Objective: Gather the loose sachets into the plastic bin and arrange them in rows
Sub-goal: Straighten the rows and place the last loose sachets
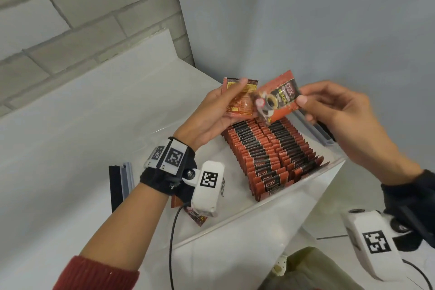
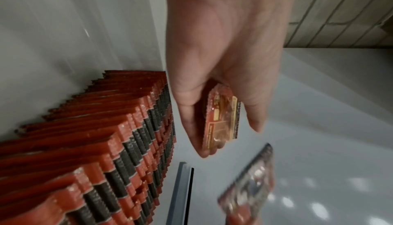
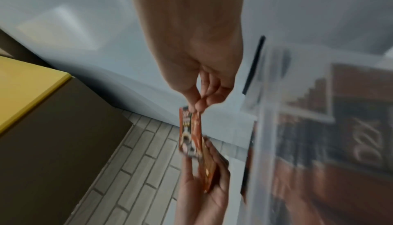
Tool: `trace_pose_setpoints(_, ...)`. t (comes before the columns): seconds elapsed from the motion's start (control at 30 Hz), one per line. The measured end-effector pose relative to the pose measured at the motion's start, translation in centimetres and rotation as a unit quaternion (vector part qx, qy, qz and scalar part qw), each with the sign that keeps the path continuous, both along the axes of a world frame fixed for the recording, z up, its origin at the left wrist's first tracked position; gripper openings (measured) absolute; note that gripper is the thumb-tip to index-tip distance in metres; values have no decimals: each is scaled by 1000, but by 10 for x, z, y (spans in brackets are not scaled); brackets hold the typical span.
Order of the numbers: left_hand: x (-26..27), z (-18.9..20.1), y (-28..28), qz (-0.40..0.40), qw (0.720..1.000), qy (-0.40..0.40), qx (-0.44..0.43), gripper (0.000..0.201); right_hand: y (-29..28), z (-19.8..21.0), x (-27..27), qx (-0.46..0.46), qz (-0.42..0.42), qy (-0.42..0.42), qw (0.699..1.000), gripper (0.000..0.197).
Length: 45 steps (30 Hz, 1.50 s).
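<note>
Right hand (image 1: 339, 115) pinched one red foil sachet (image 1: 277, 99) by its corner at three o'clock of the small sachet stack (image 1: 240, 99) gripped in left hand (image 1: 211, 115), above the clear plastic bin (image 1: 294, 186); risk: thin grip slipping, sachet dropping askew onto the rows.

Glossy foil sachets (image 1: 277, 101), crinkled and shiny; clear, smooth plastic bin (image 1: 306, 181); smooth, faintly glossy white counter (image 1: 70, 139); knitted red sleeve (image 1: 98, 275).

Rows of sachets (image 1: 270, 155) stand in the bin (image 1: 306, 186) on the desk (image 1: 70, 148). Above its far end, the left hand (image 1: 211, 113) holds a stack (image 1: 240, 99), left of the right hand's (image 1: 341, 115) sachet (image 1: 277, 99).
</note>
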<state>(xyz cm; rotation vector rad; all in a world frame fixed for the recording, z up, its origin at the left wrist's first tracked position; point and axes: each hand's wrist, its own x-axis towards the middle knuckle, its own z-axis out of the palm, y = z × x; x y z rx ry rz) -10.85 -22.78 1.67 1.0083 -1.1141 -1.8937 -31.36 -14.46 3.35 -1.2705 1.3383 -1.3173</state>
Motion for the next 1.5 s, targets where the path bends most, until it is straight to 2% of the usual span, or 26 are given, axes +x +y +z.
trace_pose_setpoints(0.1, -1, -1, 0, -5, 1000, -2, -4, 24, 9, 18, -8, 12, 153, 114, 981, 9)
trace_pose_setpoints(0.2, -1, -1, 1, -6, 1000, -5, -7, 28, 14, 26, -11, 19, 299, 230, 926, 8)
trace_pose_setpoints(0.27, -1, 0, 2, -7, 1000, -8, -5, 27, 14, 23, -11, 9, 346, 300, 889, 11)
trace_pose_setpoints(0.37, -1, 0, 2, -6, 1000, -8, -1, 26, 13, 12, -5, -1, 375, 359, 855, 10)
trace_pose_setpoints(0.57, -1, 1, 3, 0, 1000, 11, 25, 29, 8, -2, 7, 53, 406, 410, 815, 10)
trace_pose_setpoints(0.7, 0, 2, 3, -4, 999, 25, 29, 24, 5, -5, 10, 87, 421, 419, 800, 12)
trace_pose_setpoints(0.87, -1, 2, 4, -21, 998, 44, 31, 22, -1, -8, 8, 73, 438, 445, 777, 12)
trace_pose_setpoints(0.93, -1, 2, 5, -37, 997, 55, 35, 22, -5, -6, 6, 48, 424, 425, 798, 5)
trace_pose_setpoints(1.0, -1, 2, 6, -54, 996, 58, 34, 20, -10, -3, 3, 2, 356, 379, 854, 13)
trace_pose_setpoints(1.07, -1, 2, 6, -67, 995, 61, 31, 20, -18, -2, 1, -30, 242, 308, 920, 17)
trace_pose_setpoints(1.13, -1, 2, 7, -78, 995, 63, 26, 21, -24, -4, 2, -43, 146, 217, 964, 19)
trace_pose_setpoints(1.2, -1, 2, 8, -85, 994, 60, 18, 22, -27, -6, 8, -42, 103, 156, 981, 28)
trace_pose_setpoints(1.3, -2, 2, 9, -95, 994, 51, 3, 29, -28, -11, 17, -21, 87, 114, 989, 36)
trace_pose_setpoints(1.5, -4, -2, 9, -94, 995, 25, 6, 36, -25, -23, 25, -39, 54, 83, 994, 13)
